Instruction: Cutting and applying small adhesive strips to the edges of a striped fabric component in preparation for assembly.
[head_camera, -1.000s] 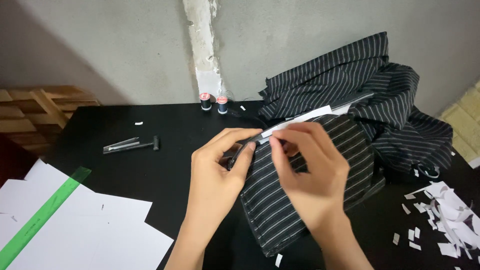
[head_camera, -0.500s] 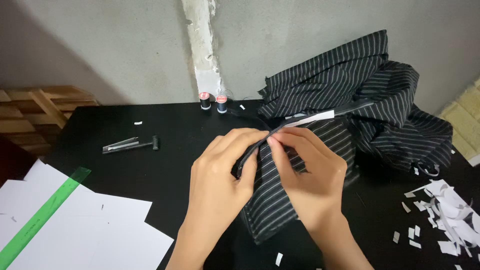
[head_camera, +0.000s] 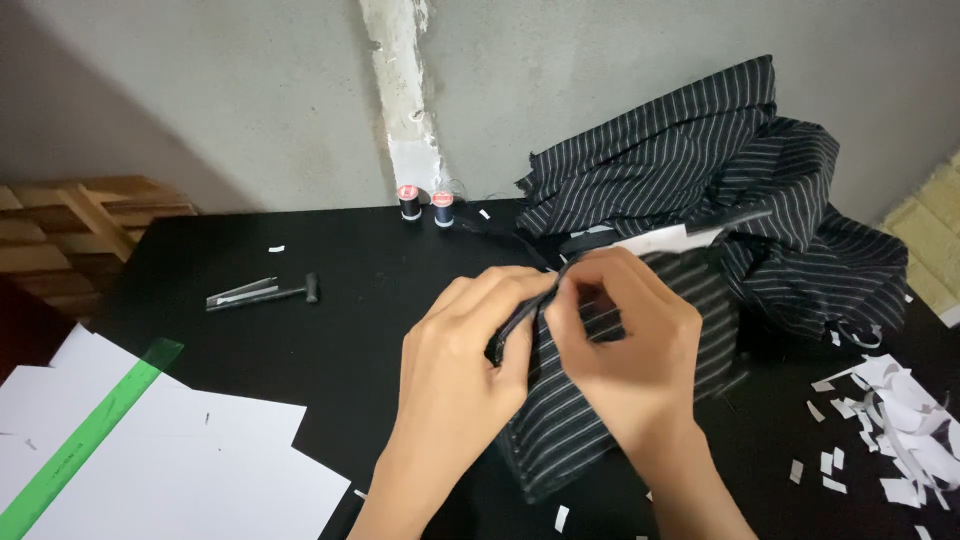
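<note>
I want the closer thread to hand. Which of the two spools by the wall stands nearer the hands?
The right-hand spool, wound with dark thread. The left spool, with its red top, stands beside it, slightly farther from the left hand and right hand.

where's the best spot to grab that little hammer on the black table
Probably the thin handle of the hammer, from above. It lies flat on the table with bare table around it, pointing left, its dark head at the right end. Both hands are on the striped cloth.

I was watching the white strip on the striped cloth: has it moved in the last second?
Yes. The white strip has slid back toward the heap of cloth and away from the thread spools, and the right hand no longer touches it.
</note>
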